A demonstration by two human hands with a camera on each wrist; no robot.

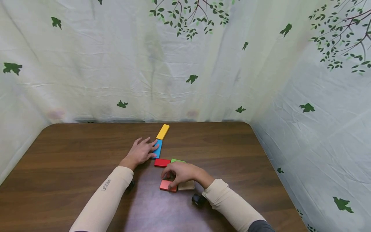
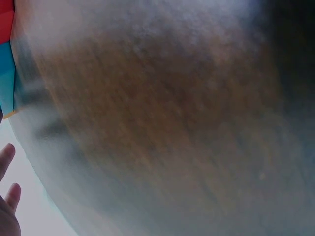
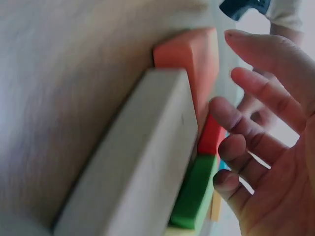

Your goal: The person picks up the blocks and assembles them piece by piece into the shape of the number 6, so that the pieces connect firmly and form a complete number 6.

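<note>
Blocks [image 1: 162, 162] on brown table [image 1: 87, 154] | leafy sheeting [image 1: 174, 64] behind | blurred sheen [image 2: 142, 17], perhaps glare

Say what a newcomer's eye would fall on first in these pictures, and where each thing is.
Probably the bright blocks amid the brown table: yellow block at the far end, then blue block, then red block. Next, the hands: the left with fingers over the blue block, the right at the pink block, nearer the person. Behind hangs pale cloth with green prints.
</note>
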